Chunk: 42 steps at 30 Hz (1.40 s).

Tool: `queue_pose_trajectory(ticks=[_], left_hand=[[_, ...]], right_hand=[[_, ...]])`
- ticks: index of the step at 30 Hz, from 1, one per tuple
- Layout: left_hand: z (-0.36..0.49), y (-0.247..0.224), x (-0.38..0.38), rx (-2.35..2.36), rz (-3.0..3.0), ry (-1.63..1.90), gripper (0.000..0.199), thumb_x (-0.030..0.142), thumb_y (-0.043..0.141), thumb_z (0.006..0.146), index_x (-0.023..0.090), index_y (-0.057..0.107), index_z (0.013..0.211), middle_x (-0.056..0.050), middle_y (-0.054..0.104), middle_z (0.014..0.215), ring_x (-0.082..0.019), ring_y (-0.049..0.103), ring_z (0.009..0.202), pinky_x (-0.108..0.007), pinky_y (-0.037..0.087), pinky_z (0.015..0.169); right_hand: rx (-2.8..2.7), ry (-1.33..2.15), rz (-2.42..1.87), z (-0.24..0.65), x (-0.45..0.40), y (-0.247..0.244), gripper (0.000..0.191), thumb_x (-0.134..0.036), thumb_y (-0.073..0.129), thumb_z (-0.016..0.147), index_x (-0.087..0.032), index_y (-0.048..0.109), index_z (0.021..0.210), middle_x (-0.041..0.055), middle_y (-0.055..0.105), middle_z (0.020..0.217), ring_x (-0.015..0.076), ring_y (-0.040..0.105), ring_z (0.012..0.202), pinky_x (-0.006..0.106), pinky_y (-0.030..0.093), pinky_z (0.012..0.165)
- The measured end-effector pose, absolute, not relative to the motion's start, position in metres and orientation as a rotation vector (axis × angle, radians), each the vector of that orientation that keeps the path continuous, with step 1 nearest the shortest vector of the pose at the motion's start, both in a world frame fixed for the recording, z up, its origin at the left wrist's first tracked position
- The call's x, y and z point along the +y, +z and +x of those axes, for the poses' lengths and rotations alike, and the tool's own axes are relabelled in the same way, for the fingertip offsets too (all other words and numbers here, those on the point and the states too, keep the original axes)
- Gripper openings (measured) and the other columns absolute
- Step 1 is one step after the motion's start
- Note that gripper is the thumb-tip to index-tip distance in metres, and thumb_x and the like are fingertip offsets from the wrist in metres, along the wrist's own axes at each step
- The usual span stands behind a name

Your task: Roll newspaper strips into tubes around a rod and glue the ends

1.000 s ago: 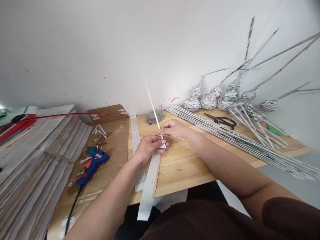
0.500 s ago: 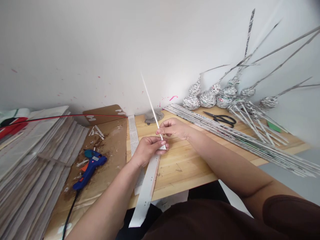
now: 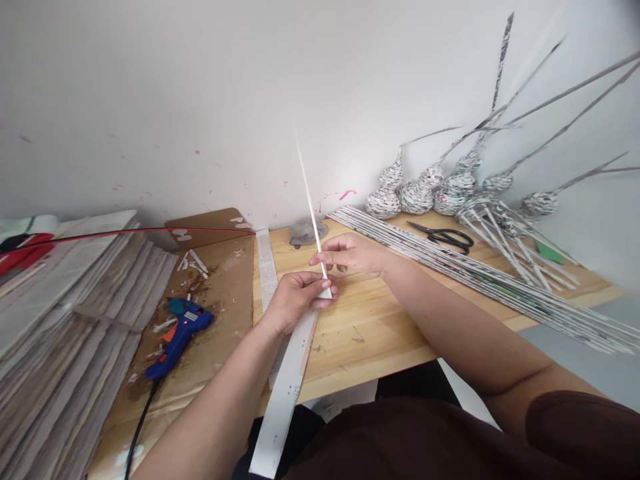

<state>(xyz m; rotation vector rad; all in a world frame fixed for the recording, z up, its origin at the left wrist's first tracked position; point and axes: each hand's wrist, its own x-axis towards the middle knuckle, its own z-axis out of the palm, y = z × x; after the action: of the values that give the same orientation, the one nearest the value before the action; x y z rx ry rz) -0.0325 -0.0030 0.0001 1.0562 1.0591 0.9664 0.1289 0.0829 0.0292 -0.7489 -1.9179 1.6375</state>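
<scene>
Left hand: your left hand (image 3: pixel 300 297) grips the lower end of a thin, straight white paper stick (image 3: pixel 311 207) between thumb and fingers, just above the tabletop.
Right hand: the thumb and forefinger of your right hand (image 3: pixel 350 257) close on the stick just above the left; your other fingers curl loosely.
Stick: it rises from your hands, tilted away and slightly left, its faint tip against the pale wall (image 3: pixel 250 100).
Paper strip: a long, flat white paper strip (image 3: pixel 280 400) runs from under your left hand, crosses the front edge and hangs over your lap; your fingers hide its upper end.
Table: the light wooden tabletop (image 3: pixel 370 320) shows its grain between your right forearm and its front edge, your main open room.
Left side: a narrow printed newspaper strip (image 3: pixel 267 267) lies along the edge of a brown cardboard sheet (image 3: pixel 225 280); on that sheet sits a blue glue gun (image 3: pixel 186 325), near your left forearm. Tall newspaper stacks (image 3: pixel 75 320) stand farther left.
Right side: a bundle of rolled newspaper sticks (image 3: pixel 450 267) slants beyond your right forearm, ends overhanging the table edge. Black-handled scissors (image 3: pixel 433 234) and woven newspaper gourd shapes (image 3: pixel 417 199) sit behind it.
Back: a crumpled grey cloth (image 3: pixel 307 232) lies near the wall, behind the stick.
</scene>
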Motion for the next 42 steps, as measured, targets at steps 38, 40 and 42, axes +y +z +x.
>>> queue_pose_trajectory(ticks=[38,40,42], left_hand=[[-0.0304,0.0018,-0.0049,1.032,1.067,0.983,0.031,0.035,0.073,0.071,0.012,0.072,0.090,-0.009,0.071,0.083,-0.019,0.065,0.081,-0.035,0.055,0.076],[-0.0302,0.0015,-0.0049,1.042,1.072,0.990,0.031,0.035,0.073,0.071,0.012,0.072,0.091,-0.009,0.071,0.084,-0.019,0.065,0.081,-0.035,0.055,0.075],[-0.0303,0.0019,-0.0049,1.050,1.076,0.995,0.032,0.036,0.073,0.071,0.012,0.072,0.092,-0.010,0.071,0.085,-0.020,0.066,0.082,-0.034,0.055,0.073]], right_hand=[[-1.948,1.629,-0.696,0.1315,0.0821,0.0291,0.027,-0.040,0.074,0.067,-0.013,0.068,0.071,-0.0021,0.057,0.061,0.0083,0.048,0.057,0.022,0.036,0.054],[-1.874,1.566,-0.737,0.1303,0.0824,0.0284,0.026,-0.037,0.077,0.064,-0.014,0.067,0.068,-0.0029,0.057,0.061,0.0082,0.049,0.058,0.021,0.036,0.055],[-1.864,1.548,-0.745,0.1299,0.0824,0.0286,0.025,-0.036,0.077,0.063,-0.014,0.066,0.069,-0.0034,0.057,0.062,0.0078,0.048,0.058,0.021,0.035,0.055]])
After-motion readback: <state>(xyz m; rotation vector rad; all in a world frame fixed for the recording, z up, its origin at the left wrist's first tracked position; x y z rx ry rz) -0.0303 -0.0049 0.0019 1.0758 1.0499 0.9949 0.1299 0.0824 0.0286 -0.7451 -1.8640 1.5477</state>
